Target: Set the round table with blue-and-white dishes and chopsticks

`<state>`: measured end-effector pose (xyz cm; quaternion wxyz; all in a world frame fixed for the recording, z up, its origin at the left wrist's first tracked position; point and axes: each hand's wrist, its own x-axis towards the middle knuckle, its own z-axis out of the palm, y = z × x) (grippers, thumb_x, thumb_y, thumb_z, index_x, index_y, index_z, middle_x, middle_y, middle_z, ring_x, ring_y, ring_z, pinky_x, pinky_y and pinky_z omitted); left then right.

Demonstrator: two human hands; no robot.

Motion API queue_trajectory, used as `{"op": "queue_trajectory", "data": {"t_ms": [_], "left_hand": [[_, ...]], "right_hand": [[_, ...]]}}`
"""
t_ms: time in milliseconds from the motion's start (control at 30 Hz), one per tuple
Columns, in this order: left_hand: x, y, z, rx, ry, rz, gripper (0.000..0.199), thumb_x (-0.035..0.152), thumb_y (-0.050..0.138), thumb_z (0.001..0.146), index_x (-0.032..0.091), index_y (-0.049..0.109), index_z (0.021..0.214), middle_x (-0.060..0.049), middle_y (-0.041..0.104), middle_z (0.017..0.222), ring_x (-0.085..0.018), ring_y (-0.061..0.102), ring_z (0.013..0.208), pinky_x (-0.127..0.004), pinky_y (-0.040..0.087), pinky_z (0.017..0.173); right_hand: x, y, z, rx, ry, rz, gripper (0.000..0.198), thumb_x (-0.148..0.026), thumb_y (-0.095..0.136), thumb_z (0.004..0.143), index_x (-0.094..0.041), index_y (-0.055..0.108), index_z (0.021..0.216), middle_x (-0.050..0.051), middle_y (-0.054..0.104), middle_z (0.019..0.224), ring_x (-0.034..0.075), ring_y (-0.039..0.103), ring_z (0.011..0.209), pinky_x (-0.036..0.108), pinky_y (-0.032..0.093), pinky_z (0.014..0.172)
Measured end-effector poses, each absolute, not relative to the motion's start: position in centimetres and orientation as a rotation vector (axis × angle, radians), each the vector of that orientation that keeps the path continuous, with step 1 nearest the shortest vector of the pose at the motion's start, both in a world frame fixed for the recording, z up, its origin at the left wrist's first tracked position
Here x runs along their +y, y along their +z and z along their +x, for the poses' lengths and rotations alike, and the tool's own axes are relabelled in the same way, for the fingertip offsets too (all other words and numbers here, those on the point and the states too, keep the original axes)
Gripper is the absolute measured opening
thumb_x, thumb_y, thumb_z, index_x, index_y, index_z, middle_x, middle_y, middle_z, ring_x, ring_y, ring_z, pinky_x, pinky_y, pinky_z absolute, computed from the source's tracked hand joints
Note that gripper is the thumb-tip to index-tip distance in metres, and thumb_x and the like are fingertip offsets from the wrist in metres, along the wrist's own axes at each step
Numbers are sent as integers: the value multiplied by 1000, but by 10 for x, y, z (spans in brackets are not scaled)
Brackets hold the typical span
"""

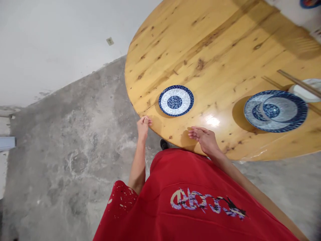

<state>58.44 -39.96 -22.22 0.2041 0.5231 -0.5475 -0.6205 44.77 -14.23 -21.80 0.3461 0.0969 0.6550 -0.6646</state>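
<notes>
My left hand (143, 126) is at the table's left edge, its fingers loosely curled together with nothing visible in them. Just beyond it, flat on the wood, lies a small round plate (175, 101), white with a blue patterned rim and centre. My right hand (205, 138) hovers over the near edge, fingers stretched out and holding nothing. Both hands are apart from the plate. To the right stands a stack of blue-and-white dishes (276, 111); how many pieces it has, I cannot tell.
The round wooden table (200, 63) has a glossy top. Wooden chopsticks (298, 81) rest across a white bowl (312, 89) at the right edge. A white surface with a partly seen colourful item (310, 3) is at the top right. Concrete floor (82, 154) and a white wall are at left.
</notes>
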Motion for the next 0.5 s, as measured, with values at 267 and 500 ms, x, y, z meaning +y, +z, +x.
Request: {"op": "queue_trajectory", "data": {"t_ms": [267,500], "left_hand": [[-406,-223,535,-1745,-1819,1363,25,29,53,97,17,64,77,-5,69,76,-13,66,68,-22,50,61],[-419,-226,506,-1888,-1810,1382,34,36,56,99,17,61,71,-4,66,68,-13,63,59,-23,49,58]], "right_hand": [[-161,-206,432,1726,-1748,335,7,-20,74,79,-15,71,82,7,74,72,14,69,60,23,58,56],[-210,-191,409,1741,-1711,267,7,-12,65,89,-14,66,82,3,70,65,11,65,52,20,55,52]]}}
